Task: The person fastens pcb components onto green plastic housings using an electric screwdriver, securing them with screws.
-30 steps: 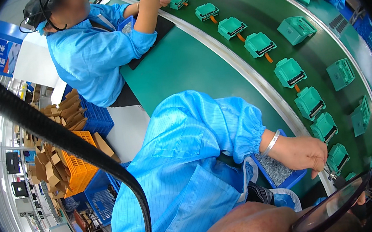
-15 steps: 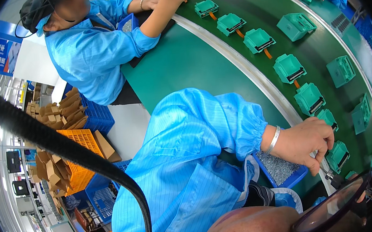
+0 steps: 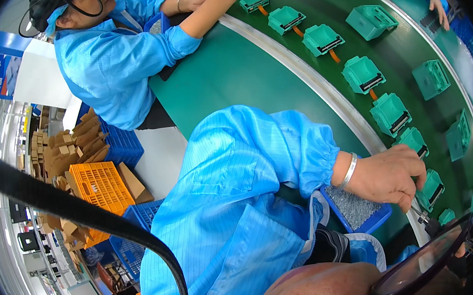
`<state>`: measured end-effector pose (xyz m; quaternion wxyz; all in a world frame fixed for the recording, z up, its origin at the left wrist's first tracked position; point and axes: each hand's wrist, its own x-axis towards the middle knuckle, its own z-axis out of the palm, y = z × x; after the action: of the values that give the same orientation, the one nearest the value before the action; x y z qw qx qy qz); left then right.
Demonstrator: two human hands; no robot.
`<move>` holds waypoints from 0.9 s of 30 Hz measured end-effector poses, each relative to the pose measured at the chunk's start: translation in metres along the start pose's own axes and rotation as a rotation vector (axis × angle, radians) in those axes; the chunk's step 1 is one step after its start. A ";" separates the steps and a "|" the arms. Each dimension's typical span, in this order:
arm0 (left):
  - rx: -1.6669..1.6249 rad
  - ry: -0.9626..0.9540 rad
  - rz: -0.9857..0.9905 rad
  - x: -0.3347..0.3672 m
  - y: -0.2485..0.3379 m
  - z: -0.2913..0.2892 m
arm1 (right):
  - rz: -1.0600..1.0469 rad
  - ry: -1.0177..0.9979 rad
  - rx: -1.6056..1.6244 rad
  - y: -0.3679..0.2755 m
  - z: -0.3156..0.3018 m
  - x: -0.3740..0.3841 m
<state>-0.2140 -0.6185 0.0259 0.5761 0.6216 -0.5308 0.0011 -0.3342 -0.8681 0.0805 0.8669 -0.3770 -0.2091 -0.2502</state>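
My left hand [image 3: 387, 179], with a silver bangle at the wrist, reaches over the conveyor edge. Its thumb and fingers are pinched together beside the thin metal shaft of a dark-ended tool [image 3: 427, 221]; what they hold is hidden. A green plastic housing [image 3: 430, 189] sits just right of the fingertips, and another housing [image 3: 413, 141] lies beyond the knuckles. Under my wrist is a blue tray [image 3: 378, 222] full of tiny silver metal pieces. Of my right hand, only a small skin-coloured patch [image 3: 460, 250] may show behind the glasses; its fingers are hidden.
Along the green belt [image 3: 345, 32] runs a row of open housings joined by orange strips, with closed housings [image 3: 372, 21] beyond. One co-worker [image 3: 119, 73] sits at the upper left; another person's hand [image 3: 439, 11] is across the belt. Orange crates [image 3: 99, 185] and cardboard stand at left.
The housings sit slightly higher in the picture, as the view has shifted a little. My left hand stays pinched near the tool. The person across no longer shows a green piece in hand.
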 end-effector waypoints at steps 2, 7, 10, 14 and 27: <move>-0.124 -0.049 0.039 0.002 -0.002 0.009 | -0.010 0.030 -0.028 -0.004 0.005 -0.005; 0.074 -0.072 0.049 -0.004 -0.006 -0.007 | 0.106 -0.029 -0.147 0.011 0.040 0.007; 0.113 -0.083 0.071 0.001 -0.002 -0.025 | 0.082 -0.063 -0.041 0.032 0.058 0.015; 0.039 -0.212 -0.015 0.012 -0.012 -0.024 | 0.076 0.033 -0.011 0.037 0.065 0.018; 0.853 -0.355 -0.024 0.015 -0.058 -0.047 | -0.066 0.255 -0.433 0.077 -0.003 0.031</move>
<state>-0.1409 -0.6080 0.0095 0.1690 0.7998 -0.5661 0.1063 -0.2641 -0.8333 0.0534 0.7766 -0.5124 -0.0516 -0.3628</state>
